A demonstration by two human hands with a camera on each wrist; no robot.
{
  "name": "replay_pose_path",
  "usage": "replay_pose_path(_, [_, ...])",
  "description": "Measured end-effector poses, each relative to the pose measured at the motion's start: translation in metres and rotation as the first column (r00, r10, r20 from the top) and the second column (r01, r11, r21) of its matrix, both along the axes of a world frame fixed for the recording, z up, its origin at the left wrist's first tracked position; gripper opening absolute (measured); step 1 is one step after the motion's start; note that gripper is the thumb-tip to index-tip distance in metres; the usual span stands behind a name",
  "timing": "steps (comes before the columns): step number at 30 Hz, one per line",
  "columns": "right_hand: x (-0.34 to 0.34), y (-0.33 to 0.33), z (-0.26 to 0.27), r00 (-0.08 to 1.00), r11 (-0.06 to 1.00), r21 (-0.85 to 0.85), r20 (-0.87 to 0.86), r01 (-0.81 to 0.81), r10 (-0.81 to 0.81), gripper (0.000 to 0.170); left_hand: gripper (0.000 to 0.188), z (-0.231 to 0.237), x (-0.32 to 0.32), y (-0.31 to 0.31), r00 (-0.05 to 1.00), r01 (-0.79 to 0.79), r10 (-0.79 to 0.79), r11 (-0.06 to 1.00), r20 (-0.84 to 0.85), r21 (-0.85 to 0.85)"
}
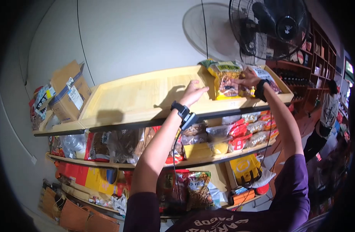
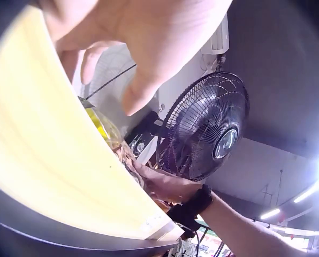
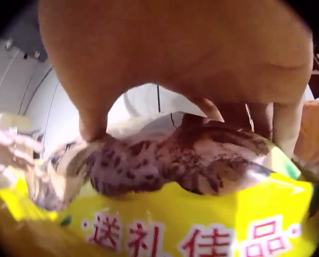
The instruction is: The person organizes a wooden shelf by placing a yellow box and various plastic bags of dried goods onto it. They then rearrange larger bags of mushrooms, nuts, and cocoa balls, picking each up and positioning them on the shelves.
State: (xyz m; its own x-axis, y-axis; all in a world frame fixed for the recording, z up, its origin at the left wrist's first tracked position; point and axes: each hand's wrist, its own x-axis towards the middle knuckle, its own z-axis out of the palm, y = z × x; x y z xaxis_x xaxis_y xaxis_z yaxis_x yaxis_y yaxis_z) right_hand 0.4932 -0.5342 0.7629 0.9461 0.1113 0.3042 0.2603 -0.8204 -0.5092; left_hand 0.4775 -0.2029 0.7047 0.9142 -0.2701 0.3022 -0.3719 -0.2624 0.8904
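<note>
My right hand grips a plastic food bag at the right end of the wooden tray on the top shelf. In the right wrist view, the thumb and fingers spread across the bag's upper part, and its yellow lower band bears red characters. A yellow and clear bag stands upright just left of that hand, and a whitish bag leans behind it. Holding nothing, my left hand hovers over the tray's front edge, fingers loosely bent and thumb pointing right toward the bags.
A black fan hangs above the tray's right end. On the left stands an open cardboard box. Lower shelves hold several packed bags, with a yellow bag low on the right. A person stands in the background at right.
</note>
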Motion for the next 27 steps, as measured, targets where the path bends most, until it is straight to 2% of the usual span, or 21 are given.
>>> replay_pose_path(2, [-0.011, 0.008, 0.002, 0.995, 0.984, 0.174, -0.089, -0.038, 0.054, 0.094, 0.091, -0.003, 0.008, -0.001, 0.998, 0.032, -0.033, 0.999, -0.057, -0.020])
replay_pose_path(4, [-0.006, 0.008, -0.007, 0.986, 0.924, 0.381, -0.145, -0.021, 0.082, 0.102, 0.095, 0.000, 0.003, -0.006, 0.998, 0.004, -0.006, 1.000, -0.059, -0.026])
replay_pose_path(6, [-0.008, 0.008, -0.007, 0.971, 0.910, 0.411, -0.186, -0.059, 0.147, 0.097, 0.102, 0.004, -0.005, -0.010, 0.997, 0.038, -0.038, 0.999, -0.070, -0.010])
replay_pose_path(8, [-0.016, 0.014, 0.000, 0.943, 0.886, 0.459, -0.262, -0.062, 0.202, 0.091, 0.106, -0.011, 0.014, -0.018, 1.000, -0.002, 0.000, 0.996, 0.020, 0.089])
replay_pose_path(9, [0.031, -0.013, -0.017, 0.892, 0.951, 0.309, -0.422, -0.029, 0.164, 0.079, 0.108, -0.016, 0.021, -0.020, 0.998, -0.026, 0.017, 0.991, 0.068, 0.133])
replay_pose_path(12, [0.000, -0.002, -0.008, 0.897, 0.967, 0.239, -0.404, -0.085, 0.179, 0.098, 0.108, -0.003, 0.004, -0.021, 0.994, -0.087, 0.065, 0.950, 0.082, 0.298])
replay_pose_path(13, [-0.047, 0.026, 0.014, 0.893, 0.961, 0.219, -0.380, -0.167, 0.241, 0.105, 0.096, 0.014, -0.021, -0.020, 1.000, 0.002, 0.005, 0.979, -0.031, 0.205])
replay_pose_path(14, [-0.010, 0.005, -0.008, 0.956, 0.965, 0.218, -0.222, -0.144, 0.193, 0.113, 0.092, 0.014, -0.023, -0.016, 0.998, 0.062, -0.060, 0.991, -0.014, 0.118])
replay_pose_path(16, [-0.031, 0.021, 0.009, 0.976, 0.972, 0.234, -0.204, -0.034, 0.083, 0.115, 0.085, 0.010, -0.025, -0.015, 0.981, 0.195, -0.193, 0.979, 0.031, -0.054])
replay_pose_path(17, [-0.037, 0.026, 0.013, 0.979, 0.955, 0.290, -0.164, -0.066, 0.118, 0.112, 0.077, -0.003, -0.009, -0.017, 0.994, 0.064, -0.056, 0.993, 0.090, -0.096])
replay_pose_path(18, [-0.034, 0.026, 0.015, 0.970, 0.928, 0.337, -0.125, -0.157, 0.209, 0.108, 0.077, -0.003, -0.013, -0.014, 0.991, 0.083, -0.061, 0.980, 0.120, -0.183])
replay_pose_path(20, [-0.033, 0.030, 0.011, 0.974, 0.875, 0.442, -0.018, -0.196, 0.227, 0.108, 0.077, -0.006, -0.024, -0.010, 0.982, 0.123, -0.063, 0.928, 0.177, -0.352])
replay_pose_path(21, [-0.040, 0.038, 0.017, 0.985, 0.894, 0.422, -0.009, -0.151, 0.171, 0.110, 0.077, -0.002, -0.038, -0.005, 0.974, 0.114, -0.029, 0.920, 0.224, -0.376])
replay_pose_path(24, [-0.055, 0.054, 0.020, 0.970, 0.891, 0.385, 0.123, -0.240, 0.209, 0.112, 0.077, -0.002, -0.069, 0.008, 0.960, 0.083, 0.053, 0.885, 0.276, -0.458])
replay_pose_path(25, [-0.070, 0.065, 0.021, 0.960, 0.860, 0.429, 0.150, -0.277, 0.235, 0.099, 0.079, -0.002, -0.087, 0.014, 0.961, 0.090, 0.054, 0.867, 0.272, -0.490])
replay_pose_path(27, [-0.097, 0.081, 0.014, 0.910, 0.791, 0.453, 0.260, -0.411, 0.324, 0.100, 0.078, -0.012, -0.116, 0.028, 0.951, 0.081, 0.084, 0.861, 0.297, -0.502])
